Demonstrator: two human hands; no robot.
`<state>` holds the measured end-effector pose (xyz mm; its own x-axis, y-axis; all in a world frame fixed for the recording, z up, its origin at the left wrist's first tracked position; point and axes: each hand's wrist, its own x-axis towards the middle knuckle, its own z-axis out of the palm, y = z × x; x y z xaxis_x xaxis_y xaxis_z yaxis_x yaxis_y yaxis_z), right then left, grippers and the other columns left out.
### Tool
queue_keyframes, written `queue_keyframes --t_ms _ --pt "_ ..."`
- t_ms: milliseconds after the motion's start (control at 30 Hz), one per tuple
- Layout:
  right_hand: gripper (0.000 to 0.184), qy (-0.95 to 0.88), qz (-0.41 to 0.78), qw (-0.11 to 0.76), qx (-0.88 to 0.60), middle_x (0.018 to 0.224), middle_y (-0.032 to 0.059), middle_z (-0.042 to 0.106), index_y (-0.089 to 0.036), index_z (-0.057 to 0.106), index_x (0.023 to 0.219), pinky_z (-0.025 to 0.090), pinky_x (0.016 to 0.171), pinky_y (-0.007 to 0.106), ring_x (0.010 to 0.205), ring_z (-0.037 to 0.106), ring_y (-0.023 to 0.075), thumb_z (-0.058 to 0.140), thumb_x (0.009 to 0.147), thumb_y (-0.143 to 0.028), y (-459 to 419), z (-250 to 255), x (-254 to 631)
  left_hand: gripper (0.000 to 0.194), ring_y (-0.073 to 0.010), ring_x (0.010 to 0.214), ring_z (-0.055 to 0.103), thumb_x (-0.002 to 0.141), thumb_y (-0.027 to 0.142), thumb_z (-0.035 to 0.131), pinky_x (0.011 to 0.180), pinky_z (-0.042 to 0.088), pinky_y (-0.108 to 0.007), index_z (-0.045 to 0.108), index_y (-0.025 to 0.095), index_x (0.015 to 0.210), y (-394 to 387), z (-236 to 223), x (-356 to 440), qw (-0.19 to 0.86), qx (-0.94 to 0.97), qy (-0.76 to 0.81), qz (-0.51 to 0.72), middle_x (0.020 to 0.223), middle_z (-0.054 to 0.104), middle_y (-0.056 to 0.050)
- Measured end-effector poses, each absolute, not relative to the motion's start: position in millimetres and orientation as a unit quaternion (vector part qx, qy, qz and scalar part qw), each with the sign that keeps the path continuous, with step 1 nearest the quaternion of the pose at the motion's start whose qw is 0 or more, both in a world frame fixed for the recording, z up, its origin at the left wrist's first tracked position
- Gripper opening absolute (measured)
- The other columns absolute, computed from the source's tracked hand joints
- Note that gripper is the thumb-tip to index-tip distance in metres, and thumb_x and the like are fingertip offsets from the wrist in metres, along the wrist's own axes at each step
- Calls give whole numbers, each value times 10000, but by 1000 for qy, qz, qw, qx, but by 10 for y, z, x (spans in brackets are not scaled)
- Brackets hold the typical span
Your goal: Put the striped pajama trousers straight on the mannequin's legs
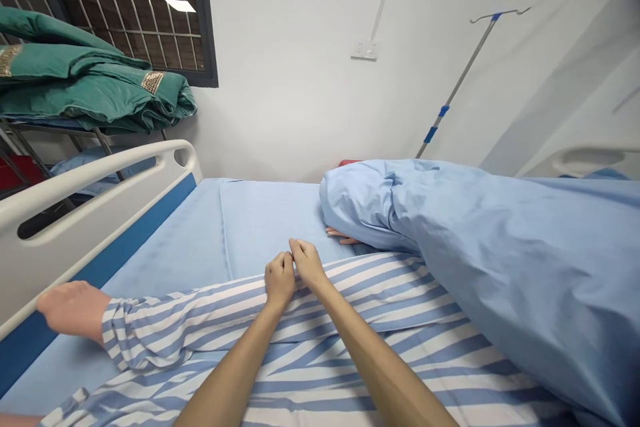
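A person's left hand (pixel 280 280) and right hand (pixel 307 265) meet at a raised fold of a blue-and-white striped hospital gown (pixel 360 293), worn by someone lying on a hospital bed; both grips are closed, each thumb and its fingers pinching the cloth, and the two hands touch at the fingertips; the gown lies in the near middle of the bed, directly ahead of the forearms; its thin fabric looks light, soft and limp, likely to bunch and slide rather than hold a shape, and the raised fold under the fingers looks the readiest place to take hold; near left, a hand (pixel 74 310) rests at the end of a striped sleeve (pixel 137 327), just beside the white bed rail (pixel 75 210) with its blue strip; farther ahead, another hand (pixel 341 236) shows from under a bunched blue quilt (pixel 500 267), which covers the right side of the bed; a pale blue sheet (pixel 270 227) covers the mattress at the far end; beyond the bed, folded green blankets (pixel 95 83) sit on a metal rack (pixel 30 130) before a window grille (pixel 125 13), far left; a wall socket (pixel 364 49) is set in the far wall, and a drip stand (pixel 460 80) stands far right.
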<state>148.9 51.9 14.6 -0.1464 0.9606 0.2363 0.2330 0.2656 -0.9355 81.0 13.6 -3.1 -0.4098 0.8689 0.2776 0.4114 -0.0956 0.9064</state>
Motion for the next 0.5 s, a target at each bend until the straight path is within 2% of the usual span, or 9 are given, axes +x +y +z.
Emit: queue_keyframes --t_ms 33,100,167,200,267,333,367,500 --pt "309 -662 376 454 -463 762 21 590 -124 586 760 470 643 289 693 548 142 462 872 -383 511 157 1556 368 -102 512 354 852 349 339 543 237 -239 362 193 520 134 -38 808 208 505 638 542 483 380 47" --pt "288 -665 364 456 -467 1065 67 576 -141 567 1063 496 780 368 910 571 186 483 886 -352 479 146 1664 366 -101 516 354 844 354 358 547 243 -237 371 191 516 132 -55 801 204 507 641 539 483 381 48" --pt "306 -655 367 466 -468 1160 76 536 -156 524 1153 475 833 386 993 555 184 433 916 -329 439 114 1721 355 -100 524 356 832 349 378 550 249 -236 391 188 516 142 -64 798 204 510 638 539 490 392 46" --pt "309 -651 368 470 -468 1117 59 563 -151 563 1092 466 817 356 979 563 169 357 941 -325 423 102 1734 346 -99 526 355 821 344 391 547 250 -236 400 187 514 156 -60 806 207 509 635 543 494 396 45" --pt "436 -652 377 478 -452 935 -2 628 -170 640 851 445 730 269 913 590 135 244 943 -329 411 98 1749 326 -96 524 348 796 334 418 532 251 -234 405 184 507 206 -32 850 230 488 622 567 494 393 46" --pt "482 -659 389 489 -420 697 -43 619 -208 602 595 419 621 205 834 608 118 256 892 -364 427 119 1766 312 -87 501 321 772 323 427 505 249 -230 371 188 497 279 8 935 281 426 597 618 477 353 56" --pt "448 -659 394 497 -404 607 -46 588 -221 557 520 411 574 191 792 608 121 314 855 -392 440 132 1777 309 -82 485 302 765 319 426 491 247 -227 345 193 495 316 24 986 309 389 581 644 468 325 62" --pt "415 -644 395 520 -398 500 -14 503 -213 468 489 385 515 208 671 557 132 366 819 -444 483 139 1813 324 -70 463 273 754 333 444 471 251 -220 313 197 490 403 14 1138 336 337 553 684 455 288 73"
